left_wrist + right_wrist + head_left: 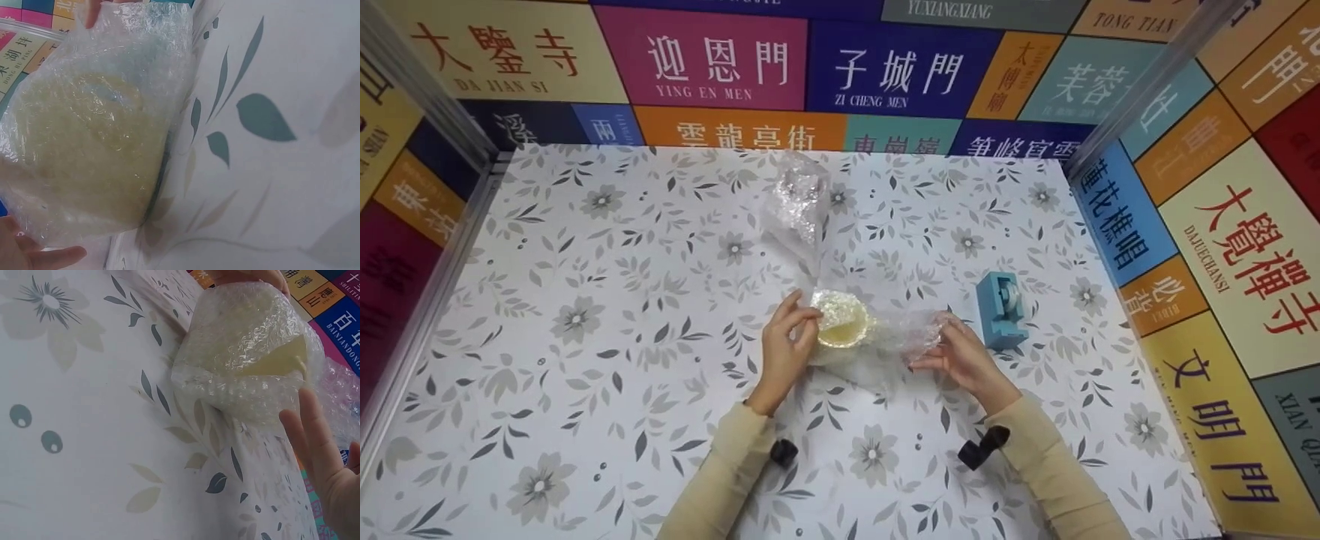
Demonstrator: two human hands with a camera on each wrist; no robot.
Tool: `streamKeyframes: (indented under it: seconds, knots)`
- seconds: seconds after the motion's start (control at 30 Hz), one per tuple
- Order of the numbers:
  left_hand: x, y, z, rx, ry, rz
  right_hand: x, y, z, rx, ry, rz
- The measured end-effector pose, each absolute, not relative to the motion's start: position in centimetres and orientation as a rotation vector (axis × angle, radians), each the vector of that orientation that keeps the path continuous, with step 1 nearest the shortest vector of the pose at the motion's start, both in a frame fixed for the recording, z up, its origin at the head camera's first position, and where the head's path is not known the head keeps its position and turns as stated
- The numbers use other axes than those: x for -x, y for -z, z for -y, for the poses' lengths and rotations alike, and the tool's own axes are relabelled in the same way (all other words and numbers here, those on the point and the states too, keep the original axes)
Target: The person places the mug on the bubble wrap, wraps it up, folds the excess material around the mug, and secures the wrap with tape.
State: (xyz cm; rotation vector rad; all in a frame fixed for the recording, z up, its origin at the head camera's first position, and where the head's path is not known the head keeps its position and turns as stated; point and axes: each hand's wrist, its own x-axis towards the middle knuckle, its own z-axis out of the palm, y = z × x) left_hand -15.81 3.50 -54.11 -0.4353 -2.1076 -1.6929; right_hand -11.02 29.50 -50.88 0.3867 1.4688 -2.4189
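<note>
A pale yellow cup, loosely wrapped in clear bubble wrap, stands in front of me with its round opening facing up. At its left side my left hand holds the wrapped cup, a fingertip at the rim. The loose end of the wrap stretches to the right, where my right hand grips it. Through the plastic, the left wrist view shows the yellow wall of the cup and a loop like a handle. A flap of wrap folds over the opening in the right wrist view.
A blue tape dispenser stands to the right of my right hand. Behind the cup lies a crumpled piece of bubble wrap. The table has a floral cover, and panels with large lettering enclose its back and sides.
</note>
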Motion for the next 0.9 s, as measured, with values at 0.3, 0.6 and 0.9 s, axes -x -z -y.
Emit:
streamKeyframes:
  seconds: [0.3, 0.6, 0.9]
  knots:
    - [15.9, 54.0, -3.7, 0.437, 1.651, 2.147, 11.3, 50.2, -27.9, -0.501, 2.43, -1.562]
    - [16.1, 53.9, -3.8, 0.467, 1.655, 2.146, 11.5, 50.4, -26.8, -0.397, 2.376, -1.649]
    - [16.1, 53.9, -4.0, 0.477, 1.666, 2.164, 11.8, 50.5, -26.5, -0.306, 2.323, -1.763]
